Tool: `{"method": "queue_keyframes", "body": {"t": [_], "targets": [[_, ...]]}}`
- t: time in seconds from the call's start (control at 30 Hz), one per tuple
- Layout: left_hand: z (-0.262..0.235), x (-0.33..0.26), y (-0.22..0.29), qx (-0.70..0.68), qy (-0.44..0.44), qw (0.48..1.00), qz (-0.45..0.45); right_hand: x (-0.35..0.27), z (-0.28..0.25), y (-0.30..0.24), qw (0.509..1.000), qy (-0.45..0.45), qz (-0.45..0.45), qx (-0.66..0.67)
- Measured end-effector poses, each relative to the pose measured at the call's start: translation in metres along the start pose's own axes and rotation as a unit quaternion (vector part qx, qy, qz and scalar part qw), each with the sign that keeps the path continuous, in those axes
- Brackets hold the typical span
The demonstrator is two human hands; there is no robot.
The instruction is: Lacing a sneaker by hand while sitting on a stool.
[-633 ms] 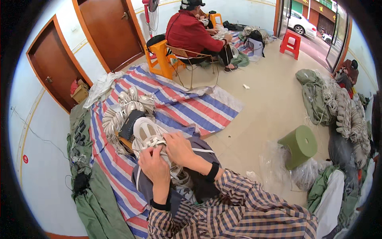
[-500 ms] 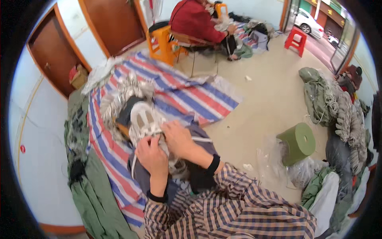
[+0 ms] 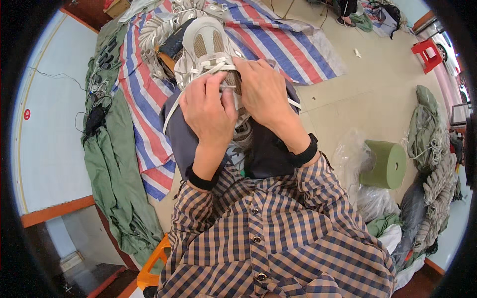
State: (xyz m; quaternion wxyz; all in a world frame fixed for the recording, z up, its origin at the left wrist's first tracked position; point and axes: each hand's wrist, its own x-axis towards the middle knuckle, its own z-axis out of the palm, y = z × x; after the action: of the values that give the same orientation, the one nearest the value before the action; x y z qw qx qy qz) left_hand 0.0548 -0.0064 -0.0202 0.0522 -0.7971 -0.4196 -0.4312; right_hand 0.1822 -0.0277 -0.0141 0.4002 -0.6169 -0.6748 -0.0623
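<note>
Pinching white lace (image 3: 224, 85) w/ both hands' fingers | L hand (image 3: 208, 107) + R hand (image 3: 263, 89) on sneaker (image 3: 208, 47) | lap

Your hands cover the middle of the shoe, and much else is cut off at the rim.

Your left hand (image 3: 208, 107) and right hand (image 3: 266, 92) hide the laces' crossing and the back half of the pale sneaker (image 3: 208, 49); you can't tell how the fingers pinch the white lace (image 3: 171, 107). The red stool (image 3: 428, 53) and the grey bundles (image 3: 437, 149) bend away at the right rim. The orange seat (image 3: 151, 260) is mostly hidden under your checked shirt (image 3: 278, 238).
</note>
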Motion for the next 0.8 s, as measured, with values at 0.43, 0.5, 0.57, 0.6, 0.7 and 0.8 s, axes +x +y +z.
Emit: {"method": "queue_keyframes", "body": {"t": [0.43, 0.5, 0.57, 0.6, 0.7, 0.8], "targets": [[-0.001, 0.017, 0.007, 0.022, -0.047, 0.999, 0.002, -0.010, -0.004, -0.007, 0.995, -0.059, 0.053, 0.056], [0.002, 0.019, 0.006, 0.037, -0.047, 0.998, 0.003, -0.013, -0.001, -0.006, 0.997, -0.047, 0.040, 0.047], [0.002, 0.021, 0.004, 0.045, -0.040, 0.998, 0.024, -0.015, 0.002, -0.005, 0.999, -0.035, 0.020, 0.037], [0.000, 0.022, 0.002, 0.053, -0.046, 0.997, 0.034, -0.016, 0.003, -0.005, 0.998, -0.046, 0.019, 0.041], [-0.010, 0.021, 0.001, 0.063, -0.041, 0.996, 0.049, -0.020, 0.006, -0.005, 0.998, -0.046, 0.028, 0.043], [-0.028, 0.012, 0.003, 0.040, -0.104, 0.994, 0.020, -0.023, 0.006, -0.004, 0.996, -0.046, 0.047, 0.066]]}}
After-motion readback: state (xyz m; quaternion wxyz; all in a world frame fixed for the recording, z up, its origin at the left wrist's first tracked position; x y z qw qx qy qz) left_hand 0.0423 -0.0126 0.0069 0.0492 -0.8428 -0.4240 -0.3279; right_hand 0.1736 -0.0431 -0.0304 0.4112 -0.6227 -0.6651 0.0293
